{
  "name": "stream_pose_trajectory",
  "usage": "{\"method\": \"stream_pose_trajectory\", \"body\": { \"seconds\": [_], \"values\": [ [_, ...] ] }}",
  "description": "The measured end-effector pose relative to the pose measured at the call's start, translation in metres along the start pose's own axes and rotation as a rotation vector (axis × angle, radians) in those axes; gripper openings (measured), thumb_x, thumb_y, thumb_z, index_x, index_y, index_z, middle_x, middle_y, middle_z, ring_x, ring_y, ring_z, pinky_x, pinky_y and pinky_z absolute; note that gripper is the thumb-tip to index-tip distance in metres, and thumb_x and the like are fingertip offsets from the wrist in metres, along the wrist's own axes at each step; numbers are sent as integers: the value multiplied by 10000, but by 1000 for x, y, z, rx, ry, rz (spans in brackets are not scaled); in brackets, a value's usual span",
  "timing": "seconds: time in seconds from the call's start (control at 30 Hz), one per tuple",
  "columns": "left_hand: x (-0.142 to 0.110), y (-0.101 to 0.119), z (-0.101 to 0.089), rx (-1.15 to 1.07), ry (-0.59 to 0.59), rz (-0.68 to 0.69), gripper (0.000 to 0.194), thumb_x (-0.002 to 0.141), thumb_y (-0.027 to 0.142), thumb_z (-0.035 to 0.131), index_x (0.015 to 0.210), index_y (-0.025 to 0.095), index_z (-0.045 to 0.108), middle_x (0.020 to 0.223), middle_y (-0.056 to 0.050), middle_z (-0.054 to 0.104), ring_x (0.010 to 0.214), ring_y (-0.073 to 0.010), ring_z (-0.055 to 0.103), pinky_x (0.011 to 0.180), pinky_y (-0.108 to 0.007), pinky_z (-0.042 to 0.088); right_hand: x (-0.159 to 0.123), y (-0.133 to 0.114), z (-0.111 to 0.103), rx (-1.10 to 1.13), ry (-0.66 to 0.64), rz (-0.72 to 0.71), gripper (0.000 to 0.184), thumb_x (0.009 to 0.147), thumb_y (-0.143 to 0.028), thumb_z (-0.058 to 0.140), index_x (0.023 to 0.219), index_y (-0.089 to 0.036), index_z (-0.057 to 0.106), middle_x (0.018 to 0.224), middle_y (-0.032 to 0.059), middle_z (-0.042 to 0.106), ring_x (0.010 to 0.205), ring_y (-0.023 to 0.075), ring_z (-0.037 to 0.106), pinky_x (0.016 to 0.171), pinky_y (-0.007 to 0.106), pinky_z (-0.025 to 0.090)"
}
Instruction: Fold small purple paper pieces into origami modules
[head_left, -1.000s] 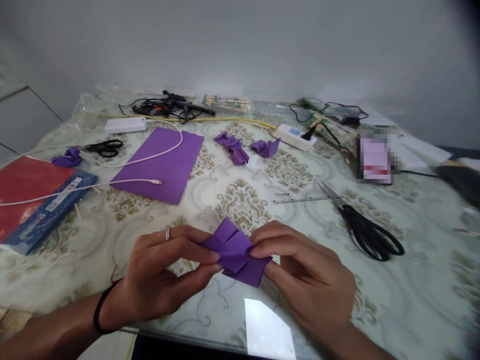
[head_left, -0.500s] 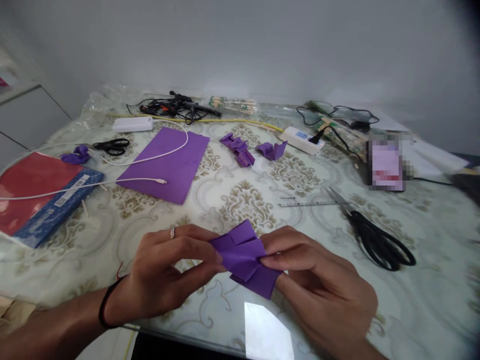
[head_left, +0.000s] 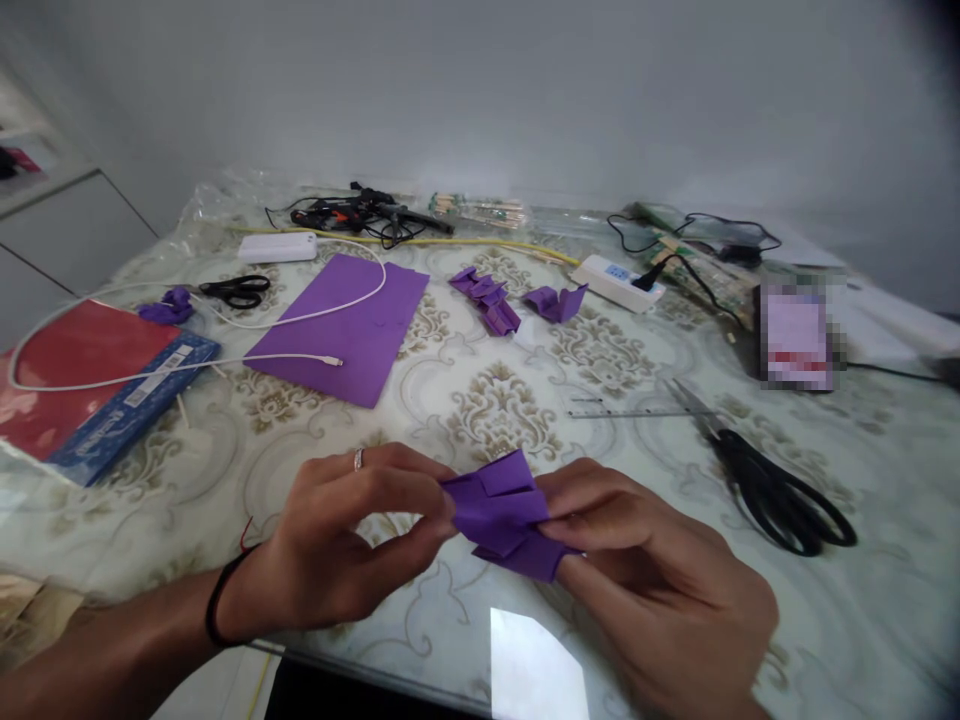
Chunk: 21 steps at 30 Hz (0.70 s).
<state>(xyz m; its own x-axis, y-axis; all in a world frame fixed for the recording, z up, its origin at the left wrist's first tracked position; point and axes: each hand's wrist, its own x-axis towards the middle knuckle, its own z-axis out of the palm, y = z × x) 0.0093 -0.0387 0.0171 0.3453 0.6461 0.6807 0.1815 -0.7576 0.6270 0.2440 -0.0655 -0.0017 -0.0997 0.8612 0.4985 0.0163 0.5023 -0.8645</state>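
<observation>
A small folded piece of purple paper (head_left: 499, 515) is held above the near part of the table, between my two hands. My left hand (head_left: 360, 535), with a ring and a dark wrist band, pinches its left corner between thumb and index finger. My right hand (head_left: 652, 565) grips its right side, thumb below and fingers above; part of the paper is hidden there. Overlapping folds and flaps show on its face. Beyond lie a folded purple strip (head_left: 487, 300), another folded purple piece (head_left: 555, 302) and flat purple sheets (head_left: 341, 335).
Large black-handled scissors (head_left: 780, 490) lie right, tips touching a clear ruler (head_left: 630, 413). On the left are a red-and-blue paper pack (head_left: 97, 385), small scissors (head_left: 236, 291) and crumpled purple paper (head_left: 169, 306). A white cable (head_left: 300, 357) crosses the sheets. Behind are a power strip (head_left: 619, 283) and a phone (head_left: 795, 335).
The view has shifted slightly, so everything sits a little farther right. The folded paper tilts a bit differently between my hands; both keep their hold on it.
</observation>
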Motion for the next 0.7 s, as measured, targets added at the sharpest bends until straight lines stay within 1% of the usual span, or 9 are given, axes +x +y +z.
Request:
{"method": "stream_pose_trajectory", "body": {
  "seconds": [0.07, 0.13, 0.3, 0.43, 0.5, 0.57, 0.63, 0.7],
  "values": [
    [0, 1, -1, 26, -33, 11, 84, 935, 154, 784, 958, 190, 712, 877, -56, 821, 752, -160, 802, 653, -198, 650, 1, 0, 0, -1, 5, -3, 329, 820, 46, 754, 941, -256, 806, 885, 23, 757, 812, 221, 723, 683, 368, 587],
    [1, 2, -3, 39, -61, -6, 65, 951, 208, 788, 939, 206, 725, 864, -50, 828, 722, -171, 804, 618, -213, 653, 2, -1, 1, -4, 12, -12, 316, 817, 33, 764, 933, -257, 811, 866, 28, 763, 794, 228, 728, 661, 370, 593],
    [1, 5, -6, 59, -54, -57, 85, 945, 243, 796, 904, 248, 721, 919, -48, 857, 580, -171, 775, 487, -246, 628, 4, -5, 5, 19, 32, -5, 291, 839, -9, 782, 927, -284, 820, 821, 39, 781, 763, 253, 748, 618, 387, 613],
    [2, 9, -5, 87, -38, -63, 91, 945, 247, 791, 897, 257, 715, 879, -34, 856, 547, -167, 760, 494, -273, 645, 2, -4, 6, 9, 65, -16, 257, 856, -61, 820, 932, -306, 821, 796, 44, 788, 740, 269, 747, 635, 430, 621],
    [1, 9, -4, 73, -37, -67, 114, 942, 226, 793, 888, 255, 697, 874, -27, 854, 556, -158, 762, 502, -261, 648, 2, -3, 6, 5, 68, -17, 244, 851, -70, 836, 924, -302, 822, 783, 42, 787, 728, 269, 749, 636, 435, 623],
    [0, 8, 0, 24, 3, -81, 158, 931, 192, 806, 899, 248, 662, 873, -16, 851, 573, -143, 770, 503, -225, 634, 2, -3, 6, 38, 61, -3, 234, 849, -62, 837, 911, -287, 822, 788, 41, 788, 733, 261, 755, 627, 416, 627],
    [-3, 6, 4, -41, 89, -92, 238, 898, 157, 838, 967, 239, 625, 864, -3, 841, 614, -140, 789, 527, -192, 632, 2, -2, 6, 82, 54, 30, 223, 848, -53, 832, 894, -271, 818, 807, 39, 789, 747, 248, 759, 631, 393, 633],
    [-7, 2, 9, -96, 159, -103, 352, 859, 131, 865, 1067, 233, 600, 860, 9, 821, 678, -152, 809, 611, -199, 667, 2, -1, 7, 113, 60, 80, 226, 832, -42, 839, 873, -262, 806, 830, 31, 791, 765, 231, 758, 662, 372, 639]
  ]
}}
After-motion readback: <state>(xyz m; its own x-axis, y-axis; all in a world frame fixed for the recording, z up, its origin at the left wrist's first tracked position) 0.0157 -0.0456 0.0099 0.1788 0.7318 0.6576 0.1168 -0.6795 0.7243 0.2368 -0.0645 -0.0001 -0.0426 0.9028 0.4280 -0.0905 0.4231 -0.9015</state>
